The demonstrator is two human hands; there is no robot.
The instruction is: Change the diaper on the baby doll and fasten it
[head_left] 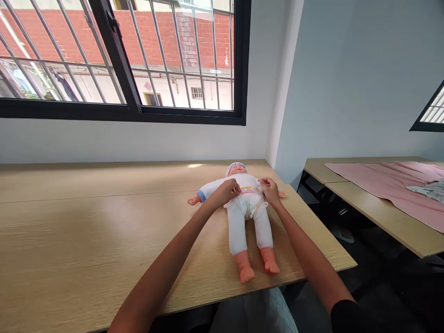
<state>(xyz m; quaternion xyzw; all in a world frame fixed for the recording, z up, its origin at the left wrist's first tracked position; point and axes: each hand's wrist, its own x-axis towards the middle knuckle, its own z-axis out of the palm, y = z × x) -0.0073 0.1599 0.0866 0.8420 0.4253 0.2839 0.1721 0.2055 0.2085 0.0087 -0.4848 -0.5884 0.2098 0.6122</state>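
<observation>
A baby doll lies on its back near the table's right end, its head away from me and its feet toward me. It has a white top with blue cuffs, white legs and a patterned cap. Round its hips sits a white diaper with a coloured strip along the waist. My left hand is closed at the left side of the diaper's waist, fingertips bent inward. At the opposite side, my right hand pinches the waist edge. The fingers partly hide what each hand grips.
The doll rests on a wooden table, whose front and right edges are close to it. To the right, across a gap, another table carries a pink cloth and a patterned cloth. A barred window is behind.
</observation>
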